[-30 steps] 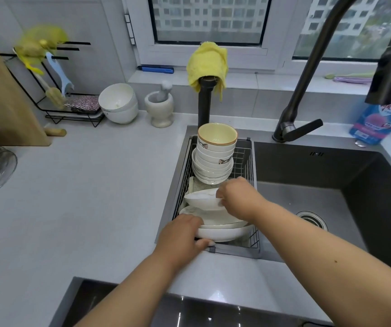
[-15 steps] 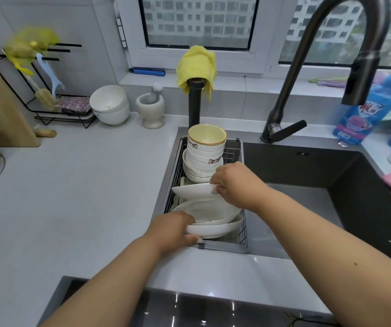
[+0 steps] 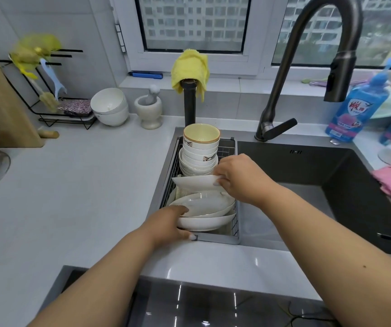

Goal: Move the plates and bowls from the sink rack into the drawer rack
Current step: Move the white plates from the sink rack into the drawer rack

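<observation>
Pinched between thumb and fingers of the right hand (image 3: 238, 179), a white plate (image 3: 195, 182) is held tilted just above the stacked plates (image 3: 204, 208) at the near end of the sink rack (image 3: 235, 208). The near-left rim of that stack is gripped by the left hand (image 3: 169, 224). A tower of bowls (image 3: 200, 151) is seen at the rack's far end, left of the faucet (image 3: 307, 55).

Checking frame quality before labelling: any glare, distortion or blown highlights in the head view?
Head view: wide-angle bend curves the faucet and window frame; daylight from the window, soft shadows; bright streaks of glare on the glossy dark surface at the bottom; white plates in the sink rack look nearly washed out; both hands sharp.
</observation>
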Available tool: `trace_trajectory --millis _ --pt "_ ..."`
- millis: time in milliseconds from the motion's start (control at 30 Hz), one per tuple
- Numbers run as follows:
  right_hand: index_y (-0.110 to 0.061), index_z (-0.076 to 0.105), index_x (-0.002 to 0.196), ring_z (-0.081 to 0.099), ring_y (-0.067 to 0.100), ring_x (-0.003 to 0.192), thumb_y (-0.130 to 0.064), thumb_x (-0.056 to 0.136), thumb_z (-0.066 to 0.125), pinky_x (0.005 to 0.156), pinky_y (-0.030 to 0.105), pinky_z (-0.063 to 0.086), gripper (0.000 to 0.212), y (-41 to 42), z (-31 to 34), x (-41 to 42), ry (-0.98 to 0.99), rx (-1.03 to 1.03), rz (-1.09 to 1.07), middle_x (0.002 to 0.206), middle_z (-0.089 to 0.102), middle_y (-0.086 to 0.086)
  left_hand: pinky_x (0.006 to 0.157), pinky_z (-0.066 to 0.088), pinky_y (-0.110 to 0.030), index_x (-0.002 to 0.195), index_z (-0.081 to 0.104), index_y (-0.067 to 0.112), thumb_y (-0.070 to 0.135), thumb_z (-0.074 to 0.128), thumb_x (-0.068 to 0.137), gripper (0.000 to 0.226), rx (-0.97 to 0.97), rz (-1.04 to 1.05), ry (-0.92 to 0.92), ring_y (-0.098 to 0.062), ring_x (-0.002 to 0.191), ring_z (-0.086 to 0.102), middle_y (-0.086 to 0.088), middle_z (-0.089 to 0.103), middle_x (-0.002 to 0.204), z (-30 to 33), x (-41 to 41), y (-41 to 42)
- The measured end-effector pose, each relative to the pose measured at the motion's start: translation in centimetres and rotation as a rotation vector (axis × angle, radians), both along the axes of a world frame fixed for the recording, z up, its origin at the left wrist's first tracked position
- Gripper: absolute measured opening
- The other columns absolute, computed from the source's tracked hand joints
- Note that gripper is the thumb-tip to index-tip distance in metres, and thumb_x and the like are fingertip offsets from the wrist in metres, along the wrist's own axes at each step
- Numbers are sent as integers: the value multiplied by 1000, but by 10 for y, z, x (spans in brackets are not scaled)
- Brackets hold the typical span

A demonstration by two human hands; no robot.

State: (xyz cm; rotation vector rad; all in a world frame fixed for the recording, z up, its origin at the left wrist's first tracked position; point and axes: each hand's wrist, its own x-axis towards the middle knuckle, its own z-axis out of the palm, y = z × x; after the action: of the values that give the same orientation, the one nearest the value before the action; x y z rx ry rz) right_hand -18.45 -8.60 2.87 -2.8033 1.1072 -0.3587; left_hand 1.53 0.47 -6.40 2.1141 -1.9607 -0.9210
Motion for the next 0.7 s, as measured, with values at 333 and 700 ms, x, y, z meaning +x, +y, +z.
trace_trajectory --millis 333,700 --pt "-11 71 87 58 23 78 -20 83 64 77 38 46 12 41 29 -27 -79 -140 80 81 66 3 83 51 -35 94 64 23 26 48 97 17 -395 804 545 -25 88 61 -5 63 95 57 -19 34" --pt "-13 71 72 59 25 61 -15 67 72 60 36 48 5 152 51 -71 -137 -230 342 66 64 2 62 59 -49 125 46 -6 2 34 87 40 -56 1048 1543 -45 80 66 -27 63 99 111 -102 138"
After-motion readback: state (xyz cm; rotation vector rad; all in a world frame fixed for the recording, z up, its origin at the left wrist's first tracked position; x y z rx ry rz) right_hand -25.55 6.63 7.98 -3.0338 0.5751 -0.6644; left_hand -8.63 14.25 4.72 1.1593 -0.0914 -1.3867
